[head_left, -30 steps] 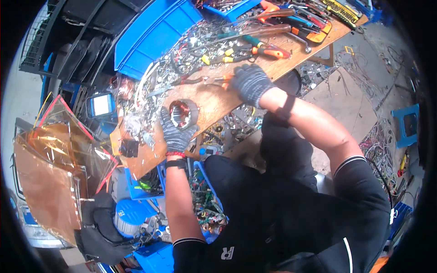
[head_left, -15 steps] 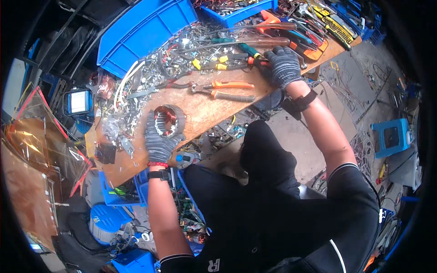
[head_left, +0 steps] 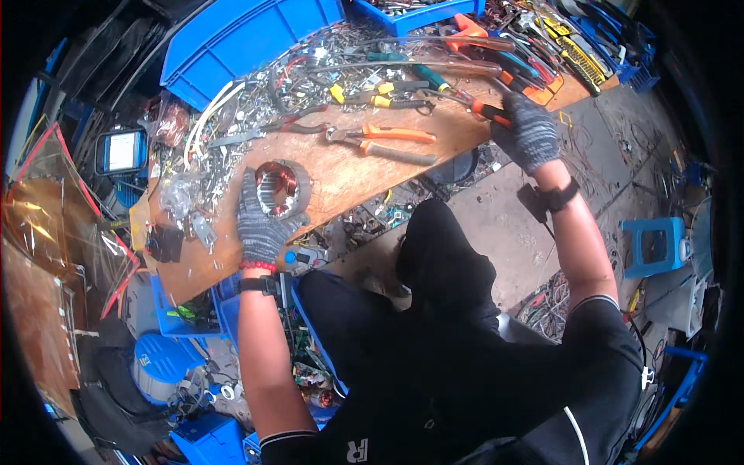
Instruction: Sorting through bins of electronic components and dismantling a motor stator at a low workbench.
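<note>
Hands: by the left hand [head_left: 262, 229], a copper-wound ring [head_left: 290, 180] is grasped; by the right hand [head_left: 530, 136], well rightward, an orange-and-black handle [head_left: 490, 113] is gripped, its long axis slanted up-left.

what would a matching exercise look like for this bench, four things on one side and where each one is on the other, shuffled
Things
1. copper-wound ring
2. orange-handled pincers
3. blue stool
4. red-and-black handle

Places
A. off to the right, apart from the wooden tabletop
B. in the grasp of the gloved right hand
C. against the gloved left hand
D. lying on the tabletop, touched by neither hand

Pairs: 1-C, 2-D, 3-A, 4-B
</note>
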The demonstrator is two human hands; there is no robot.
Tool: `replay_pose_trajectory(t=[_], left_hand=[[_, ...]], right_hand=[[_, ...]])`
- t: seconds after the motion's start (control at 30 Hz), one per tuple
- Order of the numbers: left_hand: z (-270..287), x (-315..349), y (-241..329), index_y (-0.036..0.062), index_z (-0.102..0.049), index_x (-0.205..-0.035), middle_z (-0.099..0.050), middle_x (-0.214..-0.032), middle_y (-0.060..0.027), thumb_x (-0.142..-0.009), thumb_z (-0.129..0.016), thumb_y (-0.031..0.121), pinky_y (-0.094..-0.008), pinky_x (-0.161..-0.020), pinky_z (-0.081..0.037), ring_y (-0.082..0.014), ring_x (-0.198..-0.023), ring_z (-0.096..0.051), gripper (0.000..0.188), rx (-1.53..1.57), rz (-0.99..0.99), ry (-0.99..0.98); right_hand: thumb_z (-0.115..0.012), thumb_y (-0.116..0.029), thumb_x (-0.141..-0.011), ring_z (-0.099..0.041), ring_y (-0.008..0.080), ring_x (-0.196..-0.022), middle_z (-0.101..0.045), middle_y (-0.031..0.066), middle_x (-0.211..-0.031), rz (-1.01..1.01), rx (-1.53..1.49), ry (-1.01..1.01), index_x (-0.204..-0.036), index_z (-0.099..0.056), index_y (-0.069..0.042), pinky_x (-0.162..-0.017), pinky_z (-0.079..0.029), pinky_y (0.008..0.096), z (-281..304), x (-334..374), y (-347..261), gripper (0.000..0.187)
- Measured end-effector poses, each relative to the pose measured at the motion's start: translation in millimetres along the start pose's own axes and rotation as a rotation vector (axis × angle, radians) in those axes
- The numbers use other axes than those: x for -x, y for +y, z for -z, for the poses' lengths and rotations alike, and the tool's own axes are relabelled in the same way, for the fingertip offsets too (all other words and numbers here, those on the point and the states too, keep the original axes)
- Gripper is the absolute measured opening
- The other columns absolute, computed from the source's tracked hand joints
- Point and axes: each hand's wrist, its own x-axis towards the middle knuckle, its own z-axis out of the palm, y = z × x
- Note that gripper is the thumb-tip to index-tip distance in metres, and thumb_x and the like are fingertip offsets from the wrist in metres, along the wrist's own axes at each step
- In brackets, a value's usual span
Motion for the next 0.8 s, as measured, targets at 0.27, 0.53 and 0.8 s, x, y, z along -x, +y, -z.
replay_pose_trajectory(t=[0.27, 0.53, 0.8], left_hand=[[12.7, 1.3, 27.2, 0.0033, -0.044, -0.154, -0.062, -0.144, -0.0198, -0.058, -0.097, 0.056, -0.0473, -0.116, -0.042, -0.0379, -0.133, -0.058, 0.121, -0.265, -0.149, 0.144], [-3.9, -29.0, 40.5, -0.0029, -0.043, -0.152, -0.065, -0.14, -0.0154, -0.056, -0.105, 0.034, -0.038, -0.111, -0.05, -0.0259, -0.126, -0.063, 0.12, 0.118, 0.166, 0.148], [-12.4, -29.3, 44.5, 0.0096, -0.05, -0.15, -0.067, -0.139, -0.0152, -0.06, -0.095, 0.062, -0.0464, -0.117, -0.039, -0.0337, -0.134, -0.058, 0.113, 0.044, 0.215, 0.166]], right_hand=[[-0.072, 0.002, -0.092, -0.069, 0.0151, -0.097, -0.072, 0.0056, -0.111, -0.356, -0.722, -0.017, -0.139, -0.062, -0.003, -0.085, -0.057, 0.0304, 19.1, 66.1, -2.6, 0.048], [-0.075, -0.012, -0.091, -0.073, 0.0232, -0.096, -0.076, 0.0102, -0.109, 0.192, -0.829, -0.295, -0.131, -0.07, -0.006, -0.081, -0.057, 0.0358, 46.2, 58.4, -114.9, 0.04], [-0.078, -0.027, -0.084, -0.069, 0.039, -0.085, -0.069, 0.015, -0.093, 0.407, -0.501, -0.246, -0.128, -0.073, -0.019, -0.073, -0.055, 0.0496, 41.4, 26.3, -185.6, 0.045]])
